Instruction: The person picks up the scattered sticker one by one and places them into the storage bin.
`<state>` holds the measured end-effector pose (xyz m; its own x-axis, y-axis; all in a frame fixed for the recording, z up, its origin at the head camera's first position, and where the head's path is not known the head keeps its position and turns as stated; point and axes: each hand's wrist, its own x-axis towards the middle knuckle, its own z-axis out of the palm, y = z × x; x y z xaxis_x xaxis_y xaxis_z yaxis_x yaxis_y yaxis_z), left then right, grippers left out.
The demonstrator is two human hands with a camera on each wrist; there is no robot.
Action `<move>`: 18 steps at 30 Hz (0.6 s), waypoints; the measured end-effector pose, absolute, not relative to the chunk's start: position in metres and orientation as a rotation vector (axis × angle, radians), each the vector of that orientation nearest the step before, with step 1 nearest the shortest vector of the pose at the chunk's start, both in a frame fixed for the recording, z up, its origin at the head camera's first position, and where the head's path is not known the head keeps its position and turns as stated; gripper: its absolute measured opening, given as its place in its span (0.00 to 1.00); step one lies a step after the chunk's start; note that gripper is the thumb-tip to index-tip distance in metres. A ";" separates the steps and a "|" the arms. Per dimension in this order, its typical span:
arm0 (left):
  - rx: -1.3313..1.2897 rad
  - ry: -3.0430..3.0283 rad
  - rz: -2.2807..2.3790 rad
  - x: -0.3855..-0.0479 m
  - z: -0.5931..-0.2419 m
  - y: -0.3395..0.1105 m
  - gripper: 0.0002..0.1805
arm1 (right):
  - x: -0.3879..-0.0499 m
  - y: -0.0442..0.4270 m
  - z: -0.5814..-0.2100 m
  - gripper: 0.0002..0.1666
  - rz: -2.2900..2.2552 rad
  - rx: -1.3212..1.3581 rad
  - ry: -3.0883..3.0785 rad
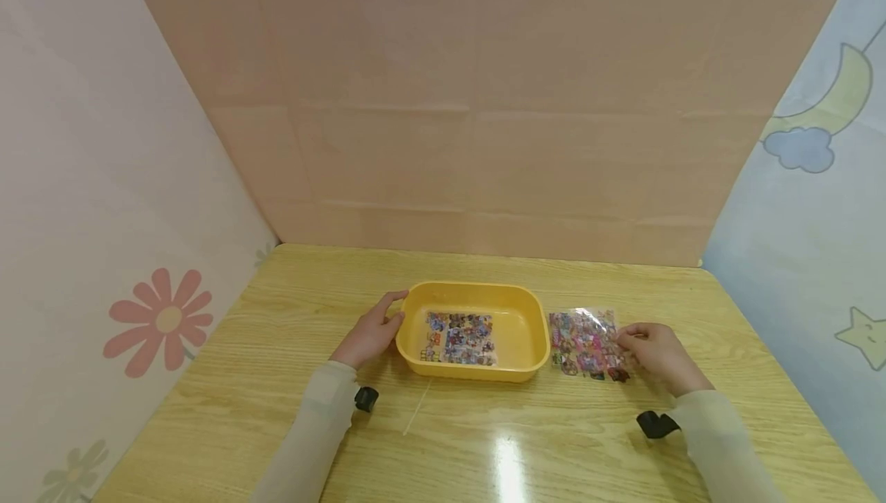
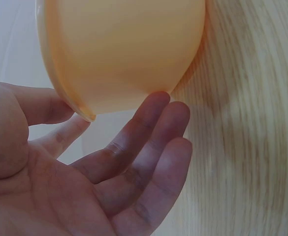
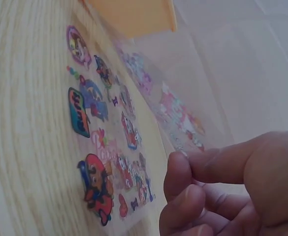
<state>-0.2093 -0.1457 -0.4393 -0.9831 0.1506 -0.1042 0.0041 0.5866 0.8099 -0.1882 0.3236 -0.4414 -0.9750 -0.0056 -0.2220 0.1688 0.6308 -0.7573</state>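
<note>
My left hand [image 1: 370,334] holds the left end of a yellow plastic basin [image 1: 526,371]. In the left wrist view, thumb and forefinger meet the basin's rim [image 2: 60,93], while the other fingers extend along the outer wall. A clear sheet of colourful cartoon stickers [image 1: 457,341] lies inside the basin. Just right of it is another transparent sticker sheet [image 1: 588,345], with pink and multicoloured pictures. Its right edge is pinched between thumb and forefinger of my right hand [image 1: 654,349]. The right wrist view shows cartoon stickers [image 3: 97,187] close up, with a second, slanted clear layer behind.
Both things rest on a wood-grain table [image 1: 567,449]. A thin pale strip [image 1: 418,408] lies in front of the basin. A brown covered panel [image 1: 477,141] stands at the back, with patterned walls [image 1: 796,272] on either side.
</note>
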 end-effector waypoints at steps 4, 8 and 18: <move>0.130 2.651 1.350 -0.209 -0.439 -0.145 0.26 | -0.188 0.323 -0.439 0.26 -1.318 0.115 2.603; 0.128 2.650 1.350 -0.210 -0.439 -0.146 0.26 | -0.189 0.323 -0.438 0.26 -1.353 0.107 2.575; 0.126 2.647 1.350 -0.210 -0.440 -0.146 0.26 | -0.188 0.323 -0.431 0.27 -1.337 0.097 2.597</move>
<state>-0.2104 -0.1457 -0.4400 -0.9824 0.1505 -0.1106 -0.0012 0.5871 0.8095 -0.1875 0.3233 -0.4306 -0.9739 -0.0414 -0.2232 0.1577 0.5841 -0.7963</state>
